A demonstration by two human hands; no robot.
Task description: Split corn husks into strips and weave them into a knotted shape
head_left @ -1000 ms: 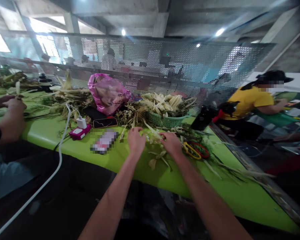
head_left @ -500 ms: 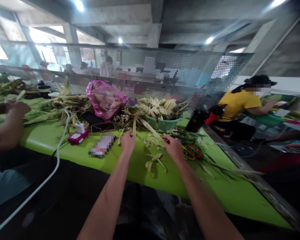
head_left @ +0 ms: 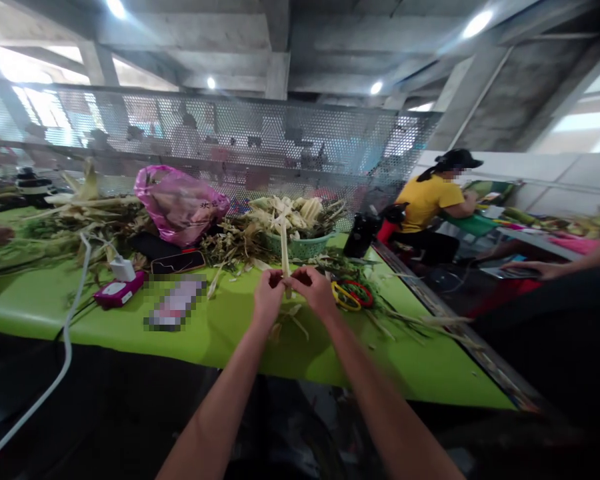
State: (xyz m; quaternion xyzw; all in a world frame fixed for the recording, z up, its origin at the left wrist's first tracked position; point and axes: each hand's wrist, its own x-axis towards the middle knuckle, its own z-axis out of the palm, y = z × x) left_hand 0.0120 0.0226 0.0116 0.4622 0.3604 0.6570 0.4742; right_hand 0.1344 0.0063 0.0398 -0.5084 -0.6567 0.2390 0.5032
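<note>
My left hand [head_left: 269, 296] and my right hand [head_left: 312, 288] meet above the green table [head_left: 220, 333], both pinched on a pale dry leaf strip [head_left: 285, 257] that stands upright between them. Loose leaf scraps [head_left: 285, 323] lie on the table right under my hands. A green basket [head_left: 305, 247] heaped with pale leaf strips stands just behind. Yellow and red-green rings [head_left: 350, 295] lie to the right of my right hand.
A pink plastic bag [head_left: 177, 203], a dark phone [head_left: 179, 262], a pink power bank with a white charger [head_left: 117, 288] and a white cable [head_left: 65, 347] lie left. A black bottle [head_left: 359, 235] stands right. A perforated metal screen [head_left: 260, 143] backs the table. A person in yellow [head_left: 430, 200] sits at the right.
My hands came together and lifted a leaf strip upright between them. The view swung right, so the neighbour's hands at the left have mostly left the picture.
</note>
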